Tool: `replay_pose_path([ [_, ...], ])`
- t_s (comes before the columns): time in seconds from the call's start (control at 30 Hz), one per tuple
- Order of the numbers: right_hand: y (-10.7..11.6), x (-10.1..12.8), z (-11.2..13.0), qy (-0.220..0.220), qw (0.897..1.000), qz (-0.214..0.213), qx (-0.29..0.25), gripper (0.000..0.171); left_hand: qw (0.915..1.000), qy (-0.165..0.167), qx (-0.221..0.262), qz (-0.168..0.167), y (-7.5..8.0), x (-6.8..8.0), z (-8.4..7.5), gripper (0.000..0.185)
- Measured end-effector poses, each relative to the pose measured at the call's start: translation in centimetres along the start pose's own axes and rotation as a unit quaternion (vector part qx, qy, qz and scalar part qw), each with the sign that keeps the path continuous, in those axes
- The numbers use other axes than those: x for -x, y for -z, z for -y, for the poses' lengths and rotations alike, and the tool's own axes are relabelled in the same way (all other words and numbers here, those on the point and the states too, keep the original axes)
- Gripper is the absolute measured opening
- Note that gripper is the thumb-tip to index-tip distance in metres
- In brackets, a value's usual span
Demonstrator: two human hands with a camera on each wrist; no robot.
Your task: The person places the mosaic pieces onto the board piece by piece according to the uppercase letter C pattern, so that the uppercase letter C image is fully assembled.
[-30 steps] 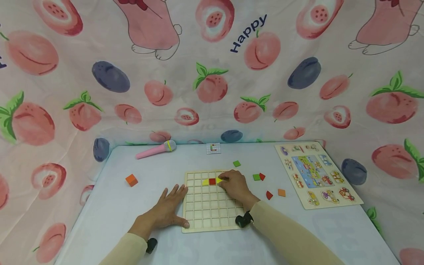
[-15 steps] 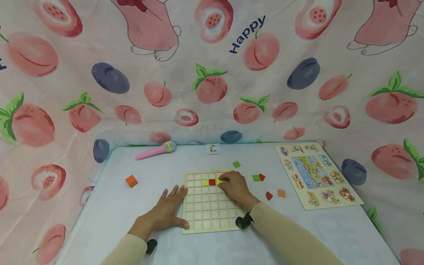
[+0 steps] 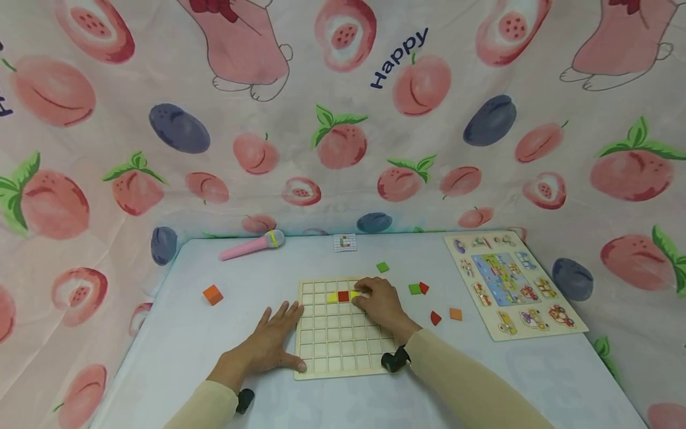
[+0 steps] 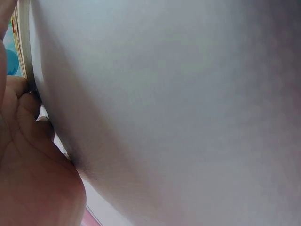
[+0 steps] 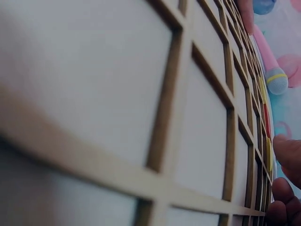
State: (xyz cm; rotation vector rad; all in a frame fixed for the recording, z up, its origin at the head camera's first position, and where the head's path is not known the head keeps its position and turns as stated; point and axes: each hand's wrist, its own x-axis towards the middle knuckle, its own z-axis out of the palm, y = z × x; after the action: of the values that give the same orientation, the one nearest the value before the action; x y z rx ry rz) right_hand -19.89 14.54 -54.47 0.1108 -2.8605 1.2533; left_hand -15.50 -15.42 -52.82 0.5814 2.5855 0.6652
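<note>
Bracing the wooden grid board (image 3: 343, 345) with the left hand (image 3: 270, 342), fingers flat and spread against its near left edge, probably preventing sliding. Pressing the right hand (image 3: 382, 301), fingertips curled, onto a yellow piece (image 3: 355, 294) in the second row, beside the red square (image 3: 343, 295). Lying loose beyond: green squares (image 3: 415, 288), red triangles (image 3: 435, 317), orange cube (image 3: 212, 294), pink microphone (image 3: 252, 245), picture puzzle (image 3: 511, 283).
</note>
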Motion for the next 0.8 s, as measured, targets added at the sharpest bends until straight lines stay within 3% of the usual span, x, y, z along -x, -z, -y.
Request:
replay_pose_path([
  [0.23,0.6,0.0,0.2,-0.012,0.999,0.0,-0.05,0.027,1.0,0.007,-0.001,-0.002,-0.2,0.1,0.3,0.136],
  [0.43,2.7,-0.2,-0.3,-0.031,0.996,0.009,-0.083,0.032,1.0,0.003,0.001,-0.004,-0.3,0.1,0.4,0.135],
  [0.8,8.6,-0.8,-4.2,-0.029,0.999,0.001,-0.031,0.039,1.0,0.004,0.001,-0.002,-0.3,-0.1,0.3,0.135],
])
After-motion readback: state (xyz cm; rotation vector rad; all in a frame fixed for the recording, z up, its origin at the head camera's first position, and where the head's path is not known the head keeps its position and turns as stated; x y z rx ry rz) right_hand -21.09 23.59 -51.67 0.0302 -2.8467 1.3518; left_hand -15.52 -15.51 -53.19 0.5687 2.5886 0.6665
